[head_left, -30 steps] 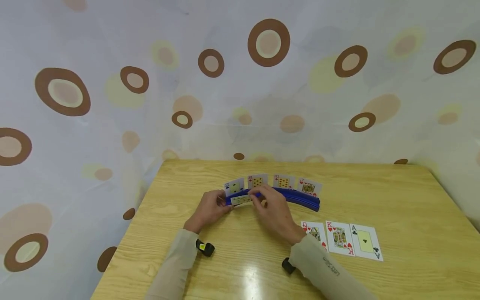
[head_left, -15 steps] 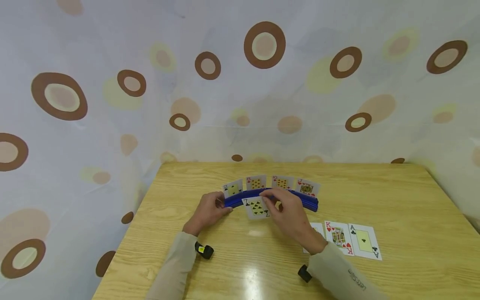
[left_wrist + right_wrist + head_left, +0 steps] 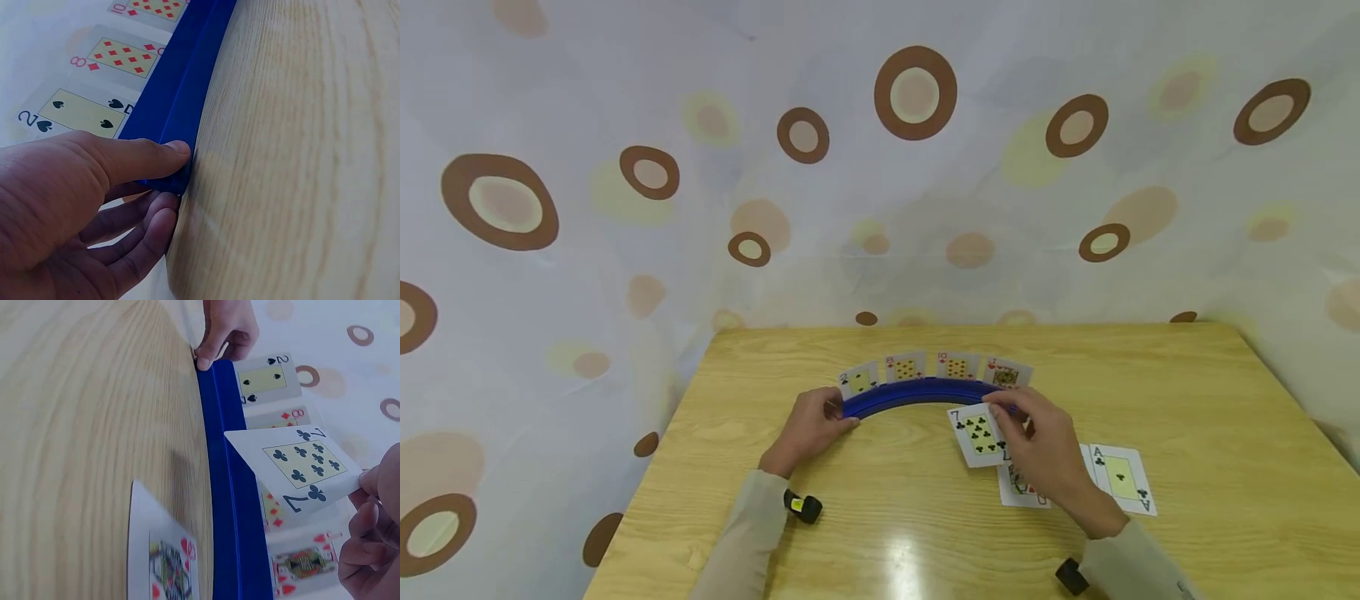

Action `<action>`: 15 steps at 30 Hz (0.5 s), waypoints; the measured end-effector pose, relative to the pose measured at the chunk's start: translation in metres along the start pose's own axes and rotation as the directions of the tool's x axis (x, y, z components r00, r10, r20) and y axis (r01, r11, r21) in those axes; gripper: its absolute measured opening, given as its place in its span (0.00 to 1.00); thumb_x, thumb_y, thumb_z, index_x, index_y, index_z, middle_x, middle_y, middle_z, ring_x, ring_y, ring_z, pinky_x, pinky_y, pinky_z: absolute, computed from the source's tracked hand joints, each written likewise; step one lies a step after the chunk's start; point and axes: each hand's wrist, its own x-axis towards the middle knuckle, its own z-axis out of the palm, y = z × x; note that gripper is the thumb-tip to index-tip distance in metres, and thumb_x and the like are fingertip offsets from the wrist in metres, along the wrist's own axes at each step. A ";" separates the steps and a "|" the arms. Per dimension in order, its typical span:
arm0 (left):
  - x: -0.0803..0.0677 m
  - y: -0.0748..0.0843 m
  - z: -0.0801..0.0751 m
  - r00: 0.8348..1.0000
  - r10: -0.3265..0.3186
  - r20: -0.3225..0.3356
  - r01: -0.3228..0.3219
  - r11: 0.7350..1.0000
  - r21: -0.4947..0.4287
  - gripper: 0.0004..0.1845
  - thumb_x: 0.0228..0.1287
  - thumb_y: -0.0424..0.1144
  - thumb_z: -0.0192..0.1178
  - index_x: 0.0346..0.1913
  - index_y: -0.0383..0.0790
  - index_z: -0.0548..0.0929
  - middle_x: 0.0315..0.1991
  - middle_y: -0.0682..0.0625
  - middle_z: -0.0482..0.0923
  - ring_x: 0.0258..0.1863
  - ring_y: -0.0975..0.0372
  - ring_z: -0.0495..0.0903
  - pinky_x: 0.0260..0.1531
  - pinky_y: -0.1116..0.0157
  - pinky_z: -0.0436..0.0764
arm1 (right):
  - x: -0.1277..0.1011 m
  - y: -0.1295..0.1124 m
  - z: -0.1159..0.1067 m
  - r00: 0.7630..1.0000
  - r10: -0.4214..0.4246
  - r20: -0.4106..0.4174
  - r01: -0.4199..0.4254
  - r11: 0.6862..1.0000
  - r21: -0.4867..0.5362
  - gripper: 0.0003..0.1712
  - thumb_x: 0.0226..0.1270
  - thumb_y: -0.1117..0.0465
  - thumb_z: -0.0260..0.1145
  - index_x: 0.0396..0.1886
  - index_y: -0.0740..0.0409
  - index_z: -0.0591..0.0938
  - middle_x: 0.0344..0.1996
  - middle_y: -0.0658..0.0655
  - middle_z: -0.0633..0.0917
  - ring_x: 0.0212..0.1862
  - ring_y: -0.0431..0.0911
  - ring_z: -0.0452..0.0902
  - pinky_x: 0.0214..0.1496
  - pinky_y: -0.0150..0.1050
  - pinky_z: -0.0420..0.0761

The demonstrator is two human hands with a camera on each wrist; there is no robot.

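My left hand (image 3: 809, 427) grips the left end of a curved blue card holder (image 3: 925, 389), thumb on top and fingers curled at the end in the left wrist view. Upright in the holder stand the two of spades (image 3: 859, 382), the eight of diamonds (image 3: 905, 367), the ten of diamonds (image 3: 957, 367) and the jack of hearts (image 3: 1004, 374). My right hand (image 3: 1047, 454) pinches a seven of clubs (image 3: 306, 464) by one edge between thumb and fingers. In the head view that card is in front of the holder's right half, face toward me.
On the wooden table (image 3: 820, 550) at the right lie the queen of hearts (image 3: 1021, 493), partly covered by the seven in the head view, and the ace of clubs (image 3: 1122, 478). A card between them is mostly hidden behind my right hand. A patterned cloth (image 3: 820, 292) hangs behind the table.
My right hand has drawn the seven of clubs away from the holder's front left and carried it right, over the queen. The left hand has kept its hold.
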 end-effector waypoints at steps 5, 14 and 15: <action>-0.001 -0.001 0.000 1.000 0.000 0.001 0.000 1.000 -0.003 0.11 0.58 0.39 0.74 0.35 0.40 0.80 0.30 0.53 0.79 0.29 0.66 0.78 0.33 0.64 0.80 | -0.013 0.006 -0.028 0.999 0.015 -0.041 -0.017 0.998 -0.060 0.11 0.69 0.70 0.65 0.47 0.55 0.86 0.33 0.47 0.82 0.26 0.37 0.72 0.21 0.26 0.69; -0.001 -0.001 -0.002 1.000 0.018 -0.003 -0.018 1.000 -0.002 0.11 0.57 0.39 0.74 0.35 0.40 0.80 0.30 0.53 0.79 0.28 0.66 0.78 0.33 0.66 0.80 | -0.032 0.028 -0.076 0.985 0.084 -0.152 -0.111 0.977 -0.184 0.11 0.67 0.71 0.65 0.46 0.58 0.86 0.34 0.53 0.83 0.28 0.34 0.71 0.24 0.24 0.69; -0.001 -0.001 -0.002 1.000 0.017 -0.004 -0.017 1.000 0.001 0.11 0.57 0.39 0.74 0.35 0.40 0.80 0.30 0.53 0.79 0.28 0.66 0.78 0.33 0.66 0.80 | -0.034 0.030 -0.081 0.982 0.094 -0.163 -0.124 0.974 -0.190 0.11 0.67 0.72 0.65 0.46 0.59 0.86 0.34 0.54 0.83 0.29 0.34 0.71 0.26 0.23 0.70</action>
